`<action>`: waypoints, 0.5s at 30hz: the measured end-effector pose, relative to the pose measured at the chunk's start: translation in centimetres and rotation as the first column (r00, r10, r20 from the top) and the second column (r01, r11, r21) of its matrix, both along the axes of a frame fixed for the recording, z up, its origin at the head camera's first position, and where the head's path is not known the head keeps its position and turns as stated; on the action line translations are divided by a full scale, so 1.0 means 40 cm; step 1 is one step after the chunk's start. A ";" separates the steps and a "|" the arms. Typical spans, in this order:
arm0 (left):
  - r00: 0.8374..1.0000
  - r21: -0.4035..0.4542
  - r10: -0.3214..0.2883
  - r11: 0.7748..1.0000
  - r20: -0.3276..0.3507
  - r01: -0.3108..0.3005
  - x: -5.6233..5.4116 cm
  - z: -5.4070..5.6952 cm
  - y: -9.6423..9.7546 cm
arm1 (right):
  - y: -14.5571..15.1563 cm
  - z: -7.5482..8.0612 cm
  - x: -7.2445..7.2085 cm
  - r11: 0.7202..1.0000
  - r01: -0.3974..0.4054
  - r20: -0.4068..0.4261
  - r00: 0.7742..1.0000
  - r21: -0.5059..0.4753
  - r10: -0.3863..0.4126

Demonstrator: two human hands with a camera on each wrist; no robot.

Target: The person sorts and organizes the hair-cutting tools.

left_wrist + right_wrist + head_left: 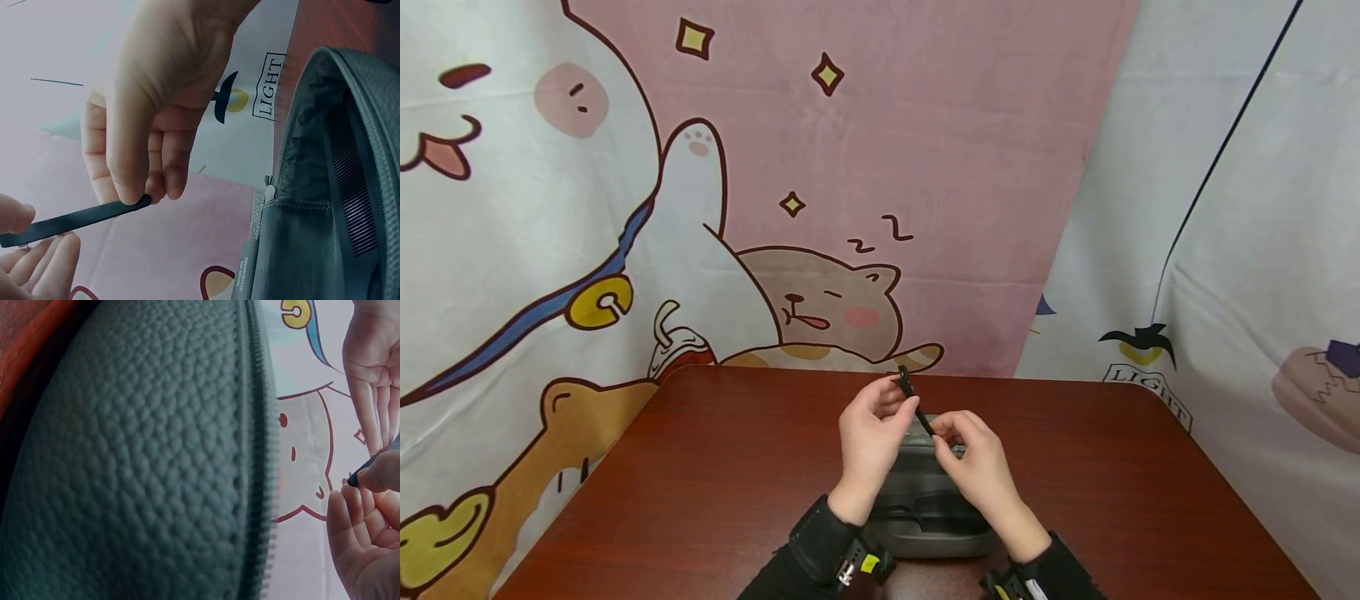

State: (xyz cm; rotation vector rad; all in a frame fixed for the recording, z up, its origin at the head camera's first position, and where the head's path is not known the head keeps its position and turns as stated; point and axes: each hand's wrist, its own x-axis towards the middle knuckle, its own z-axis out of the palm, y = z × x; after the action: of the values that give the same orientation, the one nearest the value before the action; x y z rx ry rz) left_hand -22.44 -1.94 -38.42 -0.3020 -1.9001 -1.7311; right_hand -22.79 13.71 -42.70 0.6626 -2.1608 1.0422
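Both hands hold a slim black flat bar (919, 410) in the air above an unzipped grey-green pouch (928, 547). My left hand (872, 437) pinches the upper end, where a small metal bit shows below it in the left wrist view. My right hand (977, 462) pinches the lower, rounded end (145, 200) between thumb and fingers. Much of the bar's upper end is behind the left fingers, so its exact kind cannot be told. Inside the pouch lies a black comb (351, 178), beneath the hands.
The pouch stands on a reddish-brown table (737, 483), its lid raised at the back. A small tag (244, 270) hangs by its zip. Behind the table hangs a cartoon-printed cloth (970, 167).
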 end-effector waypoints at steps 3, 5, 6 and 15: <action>1.000 0.032 0.010 0.999 -0.008 -0.010 -0.003 -0.002 -0.002 | 0.000 -0.002 -0.002 0.999 0.018 -0.037 0.999 0.026 -0.017; 1.000 0.054 0.006 0.999 -0.005 -0.006 -0.004 -0.003 -0.003 | 0.000 -0.001 -0.002 0.999 0.027 -0.050 0.998 0.039 -0.025; 1.000 0.065 0.002 0.998 -0.005 -0.001 -0.004 -0.002 -0.003 | 0.000 -0.001 -0.001 0.998 0.031 -0.056 0.998 0.047 -0.028; 0.999 0.103 -0.032 0.994 0.005 0.031 -0.002 -0.001 -0.005 | -0.002 0.004 -0.001 0.994 0.049 -0.131 0.991 0.097 -0.036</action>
State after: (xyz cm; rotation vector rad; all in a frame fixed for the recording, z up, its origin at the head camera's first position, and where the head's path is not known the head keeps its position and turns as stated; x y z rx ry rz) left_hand -22.51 -2.14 -38.44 -0.2890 -1.8128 -1.8460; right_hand -22.84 13.62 -42.54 0.7068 -2.1153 0.8496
